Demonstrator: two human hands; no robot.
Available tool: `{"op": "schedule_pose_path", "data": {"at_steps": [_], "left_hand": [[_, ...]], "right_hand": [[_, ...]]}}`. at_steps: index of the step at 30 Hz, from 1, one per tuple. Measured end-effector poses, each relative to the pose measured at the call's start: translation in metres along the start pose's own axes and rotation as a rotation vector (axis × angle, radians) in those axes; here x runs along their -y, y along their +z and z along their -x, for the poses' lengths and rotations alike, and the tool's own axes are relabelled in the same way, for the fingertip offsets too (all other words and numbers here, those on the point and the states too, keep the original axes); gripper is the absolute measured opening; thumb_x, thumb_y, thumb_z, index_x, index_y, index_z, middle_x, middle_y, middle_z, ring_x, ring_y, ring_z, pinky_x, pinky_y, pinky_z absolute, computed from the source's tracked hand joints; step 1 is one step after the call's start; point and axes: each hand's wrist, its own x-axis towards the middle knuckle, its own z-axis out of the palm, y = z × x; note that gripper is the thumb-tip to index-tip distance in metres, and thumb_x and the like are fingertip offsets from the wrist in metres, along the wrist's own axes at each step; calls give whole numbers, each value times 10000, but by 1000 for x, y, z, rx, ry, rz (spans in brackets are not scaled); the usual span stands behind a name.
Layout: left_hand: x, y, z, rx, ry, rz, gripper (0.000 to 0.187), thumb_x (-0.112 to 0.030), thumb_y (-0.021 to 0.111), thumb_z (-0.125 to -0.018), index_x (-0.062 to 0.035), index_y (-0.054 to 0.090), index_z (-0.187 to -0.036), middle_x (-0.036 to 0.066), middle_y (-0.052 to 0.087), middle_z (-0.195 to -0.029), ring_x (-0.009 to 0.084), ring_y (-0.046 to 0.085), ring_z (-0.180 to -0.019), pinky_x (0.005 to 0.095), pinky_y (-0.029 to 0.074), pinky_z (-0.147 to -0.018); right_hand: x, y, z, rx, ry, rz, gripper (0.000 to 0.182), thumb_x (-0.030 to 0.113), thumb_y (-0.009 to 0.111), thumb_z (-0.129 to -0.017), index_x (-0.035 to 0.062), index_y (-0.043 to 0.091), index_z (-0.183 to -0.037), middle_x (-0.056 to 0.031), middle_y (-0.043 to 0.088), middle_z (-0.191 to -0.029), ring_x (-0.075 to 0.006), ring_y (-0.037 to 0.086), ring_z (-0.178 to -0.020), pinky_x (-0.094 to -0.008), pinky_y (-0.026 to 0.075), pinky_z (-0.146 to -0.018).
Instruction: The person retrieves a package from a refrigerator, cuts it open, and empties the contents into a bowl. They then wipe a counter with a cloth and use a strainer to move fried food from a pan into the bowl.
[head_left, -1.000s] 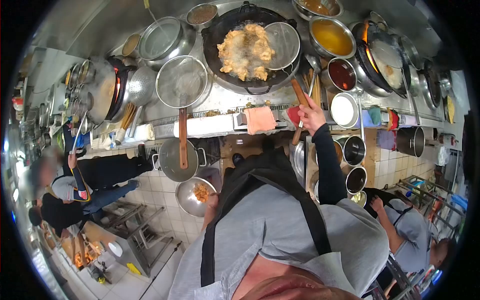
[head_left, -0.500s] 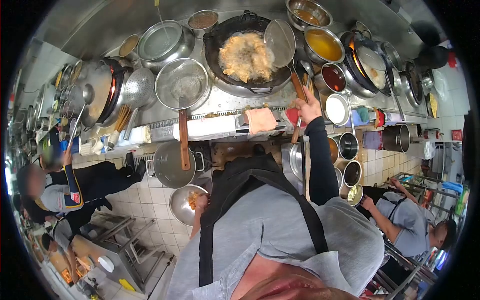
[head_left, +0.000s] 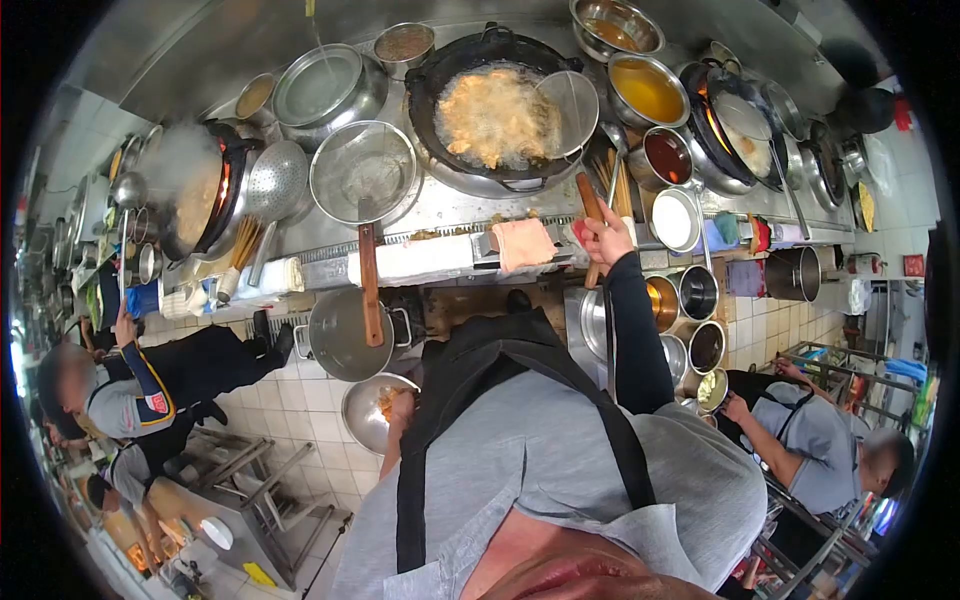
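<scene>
My right hand (head_left: 609,243) is closed around the wooden handle (head_left: 588,200) of a wire mesh strainer (head_left: 569,113). The strainer's round basket lies over the right side of a black wok (head_left: 428,120), where golden-brown pieces of food (head_left: 497,118) bubble in hot oil. Low on the left, my left hand (head_left: 402,406) grips the right edge of a metal bowl (head_left: 358,418). Orange-brown pieces (head_left: 386,402) lie in this bowl beside my fingers, which are partly hidden. A second mesh strainer (head_left: 363,170) with a long wooden handle rests left of the wok.
A water-filled pot (head_left: 372,95) and a perforated ladle (head_left: 277,178) stand left. Bowls of yellow liquid (head_left: 648,88) and red sauce (head_left: 667,157) stand right. A large pot (head_left: 350,335) is below the counter. One co-worker (head_left: 130,390) works left, another (head_left: 800,425) right.
The strainer in my right hand has moved right and toward me across the wok. My left hand stays at the bowl. The co-worker on the left has shifted the ladle arm.
</scene>
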Motion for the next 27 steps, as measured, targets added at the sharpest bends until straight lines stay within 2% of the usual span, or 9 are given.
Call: {"op": "schedule_pose_path", "data": {"at_steps": [3,10,14,16,19,22,23,26,27], "left_hand": [[-10,3,3,-4,35,-20,222,-148,499,-947,-46,673,-1039,30,664,-855,152,599,-716,298,464,-609],[-45,16,19,-92,-35,-65,228,-157,509,-945,-36,673,-1045,27,659,-843,139,581,-687,290,433,-578],[-60,23,27,-145,-62,-65,225,-164,524,-939,-33,673,-1045,25,656,-833,133,569,-668,290,414,-562],[-26,17,0,-74,-19,-82,220,-163,532,-935,-33,674,-1040,24,656,-830,134,569,-666,289,409,-561],[-4,15,-21,-3,48,-142,214,-167,538,-934,-32,674,-1032,23,655,-826,136,570,-667,291,405,-560],[-13,19,-18,-5,77,-114,210,-173,540,-937,-33,672,-1021,27,655,-825,142,572,-672,299,411,-564],[-17,20,-16,-12,71,-106,209,-176,541,-938,-33,670,-1020,29,656,-827,145,574,-674,303,416,-567],[-22,20,-7,-21,64,-98,213,-181,541,-939,-34,670,-1025,35,657,-837,152,577,-687,308,420,-578],[-22,20,-5,-26,55,-95,215,-183,542,-939,-34,670,-1026,37,658,-840,154,579,-691,310,422,-581]], "right_hand": [[2,-14,12,86,98,-254,713,36,512,-977,191,204,-1601,-39,541,-749,-59,350,-490,-187,239,-386],[0,-42,31,199,159,-389,629,80,463,-1022,219,229,-1589,-26,461,-774,-47,331,-492,-174,227,-359],[-10,-45,30,113,46,-267,639,64,514,-999,217,289,-1577,-37,503,-815,-36,346,-499,-165,237,-369],[-10,-31,32,14,-53,-123,644,38,545,-977,191,333,-1565,-52,543,-860,-27,361,-505,-158,263,-391],[-26,-25,4,-67,-376,176,632,-5,555,-945,89,371,-1542,-108,652,-1071,-102,577,-684,-228,470,-563],[-25,-23,-18,-164,-720,554,618,-34,539,-933,31,377,-1526,-102,653,-1260,-162,660,-873,-303,530,-748],[-24,-22,-23,-234,-830,690,627,3,546,-926,58,381,-1529,-156,687,-1214,-237,695,-912,-356,534,-790],[22,9,10,-274,-542,823,635,61,569,-911,107,404,-1523,-214,711,-1036,-296,704,-843,-381,535,-767],[22,10,2,-288,-575,822,647,95,576,-894,199,428,-1515,-260,688,-906,-391,691,-820,-437,536,-770]]}}
